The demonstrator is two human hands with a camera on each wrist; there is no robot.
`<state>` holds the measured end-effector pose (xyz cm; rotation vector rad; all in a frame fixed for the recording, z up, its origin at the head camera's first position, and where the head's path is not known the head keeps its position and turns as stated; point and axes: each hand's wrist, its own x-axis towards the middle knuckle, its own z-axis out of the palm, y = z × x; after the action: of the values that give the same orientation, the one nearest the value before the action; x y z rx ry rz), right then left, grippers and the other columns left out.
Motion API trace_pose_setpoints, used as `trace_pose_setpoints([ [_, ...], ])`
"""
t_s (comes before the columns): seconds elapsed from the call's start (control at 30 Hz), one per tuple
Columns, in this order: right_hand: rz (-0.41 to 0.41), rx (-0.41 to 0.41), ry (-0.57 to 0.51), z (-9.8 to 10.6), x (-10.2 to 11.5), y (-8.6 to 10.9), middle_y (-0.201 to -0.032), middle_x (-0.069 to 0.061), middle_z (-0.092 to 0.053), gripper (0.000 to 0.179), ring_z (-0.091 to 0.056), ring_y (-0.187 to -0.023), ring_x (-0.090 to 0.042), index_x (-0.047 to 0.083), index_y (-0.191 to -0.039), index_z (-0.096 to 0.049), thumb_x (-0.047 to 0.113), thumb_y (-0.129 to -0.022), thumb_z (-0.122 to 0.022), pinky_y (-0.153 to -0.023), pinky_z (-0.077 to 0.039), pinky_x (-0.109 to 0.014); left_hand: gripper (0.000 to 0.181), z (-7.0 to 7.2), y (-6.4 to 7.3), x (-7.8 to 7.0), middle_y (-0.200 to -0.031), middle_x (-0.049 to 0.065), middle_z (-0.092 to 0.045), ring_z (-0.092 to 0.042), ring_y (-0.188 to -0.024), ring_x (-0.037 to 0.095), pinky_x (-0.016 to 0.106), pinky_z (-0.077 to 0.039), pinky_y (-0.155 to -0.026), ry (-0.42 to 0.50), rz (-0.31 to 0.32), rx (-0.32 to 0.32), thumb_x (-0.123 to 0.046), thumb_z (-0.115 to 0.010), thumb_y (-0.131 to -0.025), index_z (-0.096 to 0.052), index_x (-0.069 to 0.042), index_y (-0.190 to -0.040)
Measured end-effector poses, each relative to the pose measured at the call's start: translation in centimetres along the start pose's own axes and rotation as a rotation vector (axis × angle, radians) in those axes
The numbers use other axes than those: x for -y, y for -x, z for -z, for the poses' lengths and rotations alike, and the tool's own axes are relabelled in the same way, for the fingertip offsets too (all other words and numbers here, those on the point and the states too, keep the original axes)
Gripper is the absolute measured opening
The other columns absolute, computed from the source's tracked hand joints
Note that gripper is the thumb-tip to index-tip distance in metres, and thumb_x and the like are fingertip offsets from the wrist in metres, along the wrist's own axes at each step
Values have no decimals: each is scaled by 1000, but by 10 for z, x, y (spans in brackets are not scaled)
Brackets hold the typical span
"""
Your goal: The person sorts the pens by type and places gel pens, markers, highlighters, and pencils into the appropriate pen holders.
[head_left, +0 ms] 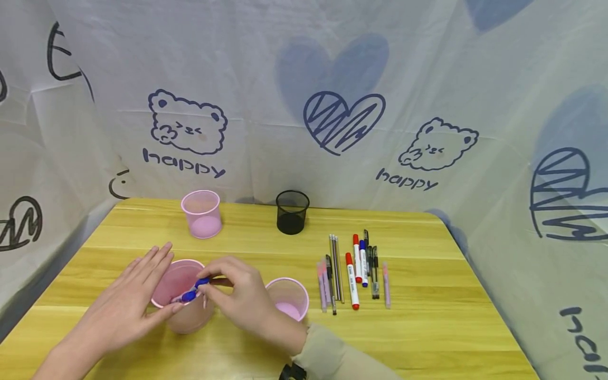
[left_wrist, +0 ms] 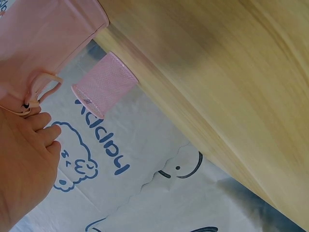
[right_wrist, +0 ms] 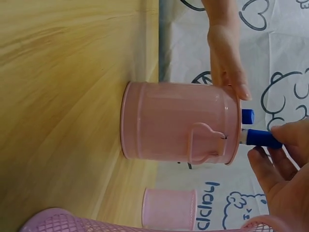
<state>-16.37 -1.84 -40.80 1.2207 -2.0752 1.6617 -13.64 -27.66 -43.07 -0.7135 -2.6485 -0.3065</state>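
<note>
A blue-capped marker (right_wrist: 262,139) is pinched in the grip of the right hand (head_left: 243,295) at the rim of a glossy pink bucket (right_wrist: 174,121); below the cap only a short pale stretch is shown, the rest being hidden. The rim is touched by the left hand (head_left: 127,303), straight-fingered, its grip unclosed. In the left wrist view the bucket is cut off.

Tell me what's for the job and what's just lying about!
For the job: pink bucket, blue-capped marker pinched by the right hand, second blue-capped marker beside it.
Probably just lying about now: loose pens, pencils, loose markers, two pink cups, black cup.
</note>
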Motion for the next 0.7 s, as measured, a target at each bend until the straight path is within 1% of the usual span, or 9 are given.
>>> trace_pose_setpoints([
  [0.2,1,63,161,-2,-4,0,-107,-10,-73,15,-70,-102,-7,1,-108,-74,-1,-93,-75,-91,-55,-13,99,0,0,0,-169,18,-28,-16,-160,29,26,3,-129,0,-5,-5,-49,-72,-94,-21,-6,-166],
  [0.3,15,86,224,-2,-5,0,-106,-8,-73,15,-70,-98,-8,2,-108,-75,1,-93,-76,-91,-54,-11,98,-1,0,0,-169,18,-28,-13,-160,26,26,4,-128,0,-7,-5,-49,-72,-94,-22,-5,-166],
  [0.37,29,93,235,-2,-5,1,-106,-8,-73,17,-70,-95,-12,2,-109,-74,0,-92,-76,-91,-54,-11,99,-1,0,0,-169,19,-28,-14,-160,28,26,4,-128,-1,-8,-5,-49,-72,-94,-22,-5,-166],
  [0.47,34,95,217,-2,-5,1,-106,-9,-73,19,-70,-94,-15,1,-110,-73,-1,-92,-76,-92,-54,-12,99,-1,-1,0,-169,20,-28,-15,-160,29,25,5,-128,-2,-7,-3,-50,-72,-94,-22,-5,-166],
  [0.53,33,96,209,-2,-5,1,-108,-9,-73,20,-70,-95,-15,1,-111,-73,-2,-92,-76,-92,-54,-11,99,0,-1,0,-169,20,-28,-18,-159,31,25,5,-128,-5,-7,-4,-50,-72,-94,-22,-5,-166],
  [0.7,39,95,211,2,-1,2,-110,-8,-72,21,-70,-103,-13,2,-113,-72,0,-92,-75,-92,-54,-12,99,-1,-1,0,-169,19,-28,-17,-159,31,25,5,-128,-4,-7,-4,-50,-72,-94,-22,-5,-166],
])
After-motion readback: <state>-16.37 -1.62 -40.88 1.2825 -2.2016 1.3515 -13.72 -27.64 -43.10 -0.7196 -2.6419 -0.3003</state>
